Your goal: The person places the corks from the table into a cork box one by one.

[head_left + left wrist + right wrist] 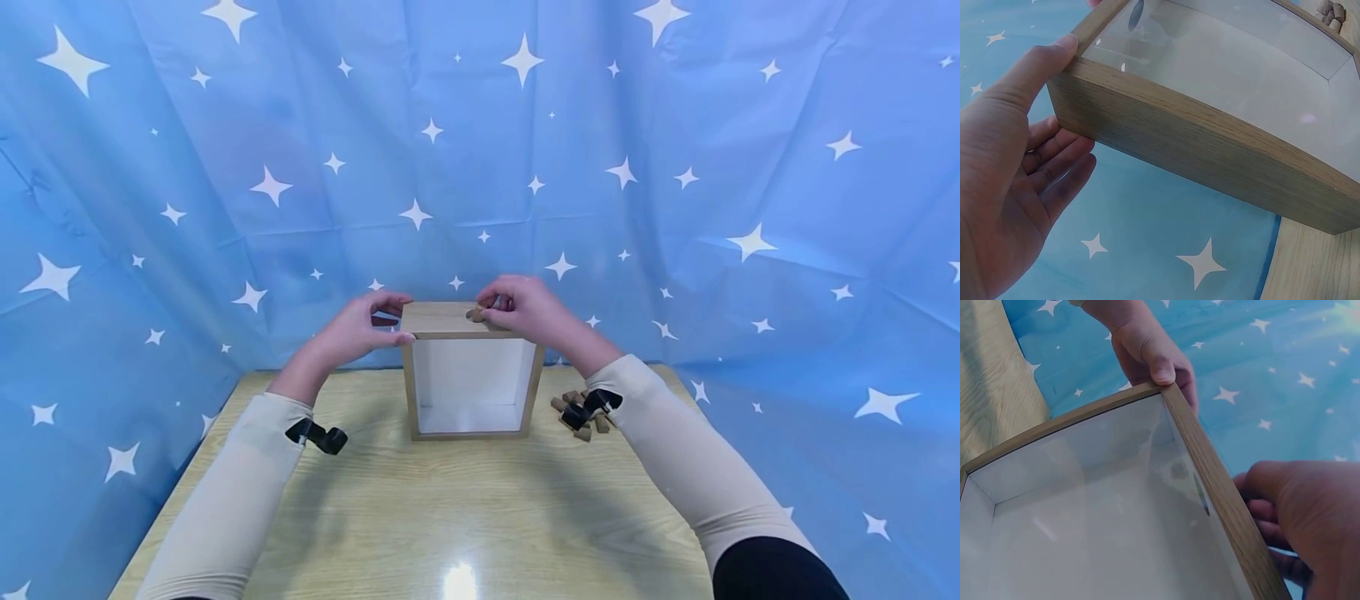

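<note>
A wooden box frame point(442, 322) with a glass front and a white inside stands upright on the table point(465, 517). My left hand point(390, 319) holds its top left corner, thumb on the front edge point(1063, 47) and fingers behind. My right hand point(491, 307) pinches a small cork point(476, 314) on the box's top right. The left wrist view looks along the box's wooden side point(1197, 144). In the right wrist view the frame edge point(1222, 500) runs between the left thumb point(1161, 365) and my right hand point(1304, 512); the cork is hidden there.
Several loose corks point(577, 412) lie on the table just right of the box, partly behind my right sleeve point(675, 450). A blue star-patterned cloth point(675, 208) hangs behind and around the table. Bare tabletop stretches in front of the box.
</note>
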The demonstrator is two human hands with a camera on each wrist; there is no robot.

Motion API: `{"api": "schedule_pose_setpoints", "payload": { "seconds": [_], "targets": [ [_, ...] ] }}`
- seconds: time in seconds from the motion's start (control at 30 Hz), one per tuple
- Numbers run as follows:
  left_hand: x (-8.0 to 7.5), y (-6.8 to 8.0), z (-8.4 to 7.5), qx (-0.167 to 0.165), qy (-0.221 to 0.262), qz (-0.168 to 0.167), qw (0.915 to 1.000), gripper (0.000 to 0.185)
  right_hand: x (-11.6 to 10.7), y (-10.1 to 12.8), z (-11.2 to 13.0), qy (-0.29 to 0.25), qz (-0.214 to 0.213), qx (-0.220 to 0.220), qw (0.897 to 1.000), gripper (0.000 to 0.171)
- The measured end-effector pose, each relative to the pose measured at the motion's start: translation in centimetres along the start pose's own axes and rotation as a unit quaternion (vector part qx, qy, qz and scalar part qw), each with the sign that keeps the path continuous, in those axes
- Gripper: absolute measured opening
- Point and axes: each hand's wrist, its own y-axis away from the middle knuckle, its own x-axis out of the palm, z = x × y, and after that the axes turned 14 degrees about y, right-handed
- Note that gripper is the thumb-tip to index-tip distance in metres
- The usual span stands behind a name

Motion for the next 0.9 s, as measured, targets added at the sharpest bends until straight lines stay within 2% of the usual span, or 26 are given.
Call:
{"api": "schedule_pose_setpoints", "payload": {
  "seconds": [0.17, 0.4, 0.7, 0.9],
  "targets": [
    [0.1, -0.1, 0.0, -0.004, 0.004, -0.001, 1.0, 0.08, 0.1, 0.1, -0.1, -0.005, 0.003, 0.004, 1.0, 0.021],
    [0.0, -0.2, 0.1, 0.004, 0.018, 0.001, 0.9998, 0.078, -0.5, 1.2, -0.4, -0.024, -0.021, 0.003, 0.999, 0.012],
    [0.0, -0.1, 0.0, 0.011, 0.027, 0.004, 0.9996, 0.077, -1.7, 5.1, -2.2, -0.024, -0.09, 0.015, 0.996, 0.005],
    [0.0, -0.1, 0.0, 0.009, 0.016, 0.002, 0.9998, 0.078, -2.0, 8.7, -4.0, -0.04, -0.119, 0.064, 0.99, 0.004]
  ]
}}
